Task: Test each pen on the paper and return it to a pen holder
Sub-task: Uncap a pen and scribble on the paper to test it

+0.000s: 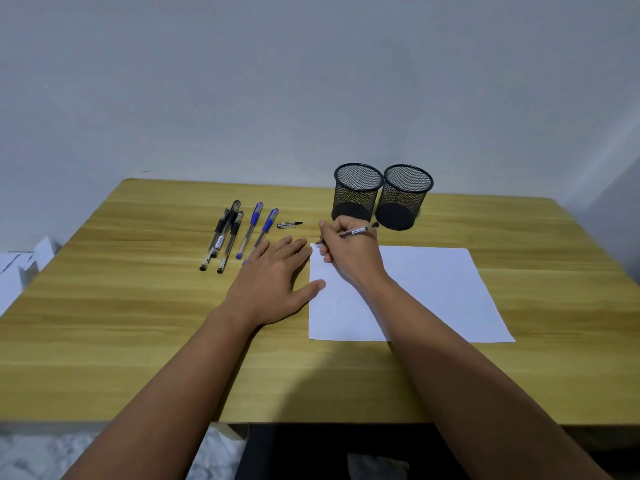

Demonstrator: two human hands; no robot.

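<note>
My right hand (349, 254) grips an uncapped black pen (360, 231), its tip touching the top left corner of the white paper (433, 292). My left hand (273, 282) lies flat and open on the table, its thumb resting on the paper's left edge. The pen's cap (289, 225) lies alone just beyond my left fingers. Three black pens (223, 233) and two blue pens (254, 228) lie side by side to the left. Two black mesh pen holders (356, 192) (405, 195) stand side by side behind my right hand, and no pen shows in them.
The wooden table (138, 323) ends at a grey wall behind the holders. White objects (20, 268) sit past the table's left edge. The near edge runs just below my forearms.
</note>
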